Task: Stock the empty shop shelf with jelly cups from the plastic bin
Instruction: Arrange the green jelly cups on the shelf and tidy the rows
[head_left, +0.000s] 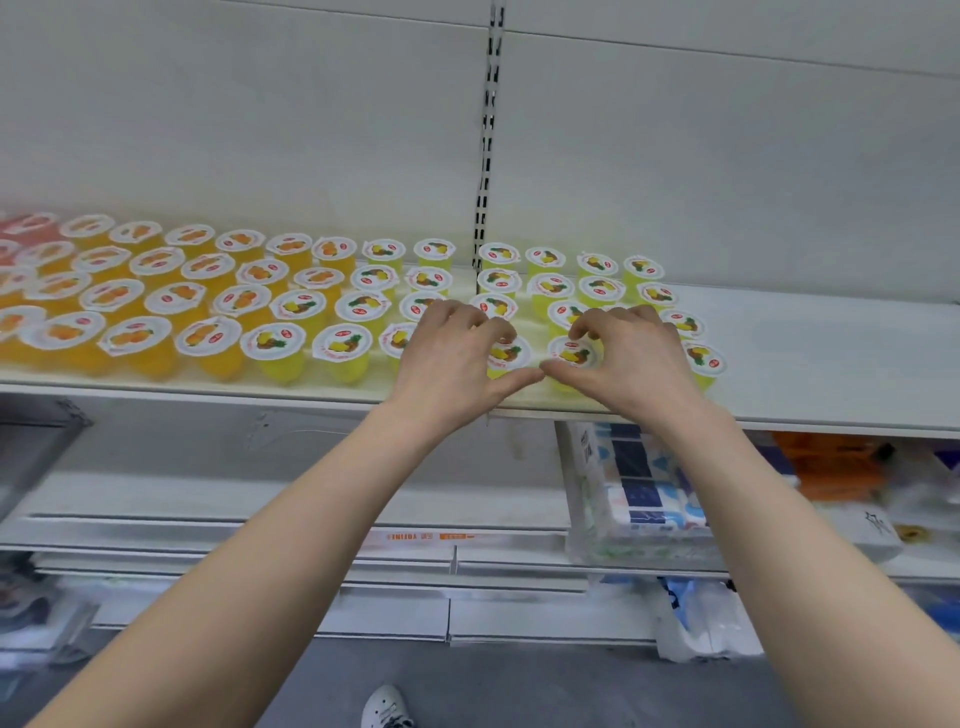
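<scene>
The white shop shelf (831, 358) holds several rows of jelly cups: orange ones (135, 338) on the left, yellow pineapple ones (343, 345) in the middle and right. My left hand (452, 358) curls its fingers and thumb round a front-row yellow cup (506, 356). My right hand (631, 358) grips the neighbouring yellow cup (571, 356) the same way. Both cups stand on the shelf, and the two thumbs nearly meet between them. The plastic bin is out of view.
The shelf's right end past the last cup (704, 361) is bare. A slotted upright (488, 156) splits the back panel. Lower shelves hold wrapped tissue packs (644, 493) and orange packets (831, 462). A white shoe (384, 709) shows on the grey floor.
</scene>
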